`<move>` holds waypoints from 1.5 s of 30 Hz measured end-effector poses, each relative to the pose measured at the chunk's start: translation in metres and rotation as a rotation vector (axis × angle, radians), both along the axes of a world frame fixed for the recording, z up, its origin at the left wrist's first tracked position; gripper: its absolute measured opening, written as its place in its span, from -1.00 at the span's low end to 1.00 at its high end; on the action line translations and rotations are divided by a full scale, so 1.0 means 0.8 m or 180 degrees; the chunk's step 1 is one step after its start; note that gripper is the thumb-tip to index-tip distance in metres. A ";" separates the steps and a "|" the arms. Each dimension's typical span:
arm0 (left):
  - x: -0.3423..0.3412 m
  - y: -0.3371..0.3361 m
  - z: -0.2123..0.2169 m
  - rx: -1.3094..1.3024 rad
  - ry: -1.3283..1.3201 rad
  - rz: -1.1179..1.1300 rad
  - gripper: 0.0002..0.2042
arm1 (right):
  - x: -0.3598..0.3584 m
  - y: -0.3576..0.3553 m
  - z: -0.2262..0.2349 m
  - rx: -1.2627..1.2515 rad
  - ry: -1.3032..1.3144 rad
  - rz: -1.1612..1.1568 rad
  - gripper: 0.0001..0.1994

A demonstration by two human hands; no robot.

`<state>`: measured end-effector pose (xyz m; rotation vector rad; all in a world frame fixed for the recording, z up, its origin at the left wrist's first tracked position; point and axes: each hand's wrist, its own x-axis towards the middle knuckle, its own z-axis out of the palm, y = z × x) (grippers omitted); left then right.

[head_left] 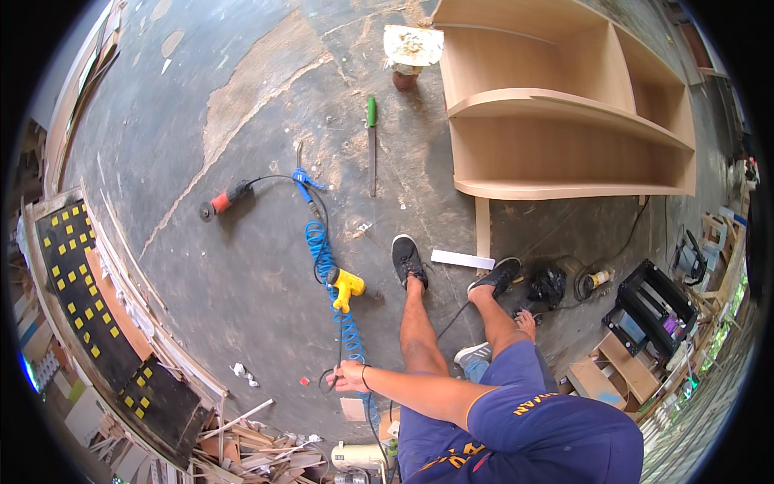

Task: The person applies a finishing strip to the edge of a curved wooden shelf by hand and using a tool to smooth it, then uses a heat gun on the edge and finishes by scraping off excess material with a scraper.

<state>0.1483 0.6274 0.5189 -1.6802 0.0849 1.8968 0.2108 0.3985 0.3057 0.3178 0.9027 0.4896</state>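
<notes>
Open floor (242, 266) left of the coiled blue hose (334, 298); wood scraps (250, 448) crowd the lower edge.

A black panel (85, 282) dotted with small yellow square labels leans among offcuts at the left edge of the floor, its long side running toward the scrap pile at the lower left. At the right edge, a black crate-like case (651, 310) holds flat items with bluish and purple faces; whether these are packages or screens cannot be told. Just below it lie open brown cardboard boxes (609, 375).
</notes>
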 end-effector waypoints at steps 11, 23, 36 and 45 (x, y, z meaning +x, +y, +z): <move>0.010 0.002 -0.017 -0.0869 -0.0127 -0.0107 -0.46 | -0.085 -0.154 0.045 -0.1386 -0.0446 0.0725 -0.64; 0.121 -0.198 -0.080 -0.2356 0.0062 -0.0717 -0.53 | -0.511 -0.265 0.253 -0.2928 0.2231 0.0482 -0.61; -0.023 -0.609 -0.045 -0.3239 0.0743 -0.2607 -0.60 | -0.607 -0.002 0.247 -0.3900 0.3508 0.0193 -0.60; -0.208 -0.686 -0.027 -0.3027 0.0942 -0.3798 -0.64 | -0.638 0.180 0.135 -0.2753 0.3363 -0.0903 -0.66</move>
